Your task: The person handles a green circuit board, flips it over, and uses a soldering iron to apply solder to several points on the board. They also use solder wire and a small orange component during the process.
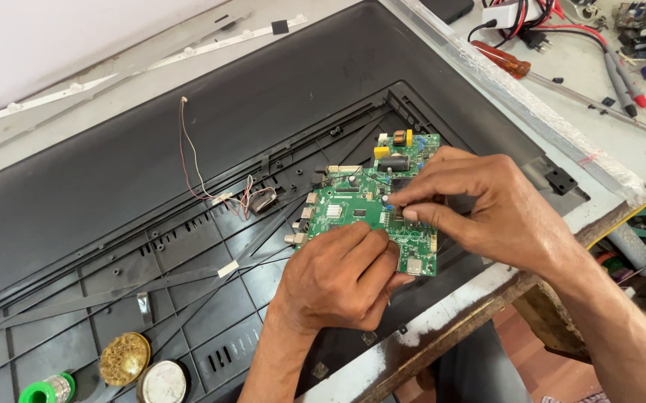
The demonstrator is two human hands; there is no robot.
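Observation:
A green circuit board (pixel 356 201) with connectors, a yellow part and a dark cylinder lies over the black plastic back cover (pixel 151 157) of a flat screen. My left hand (pixel 342 276) grips the board's near edge from below. My right hand (pixel 480 205) rests on the board's right half, its thumb and forefinger pinched on a small part near the board's middle; what lies between them is too small to make out.
Thin wires (pixel 196 168) trail across the cover to a small connector. A brass-coloured round tin (pixel 123 358), a white round tin (pixel 163 383) and a green spool (pixel 47 389) sit at the lower left. A red-handled screwdriver (pixel 502 60) and test probes (pixel 625 82) lie on the bench at upper right.

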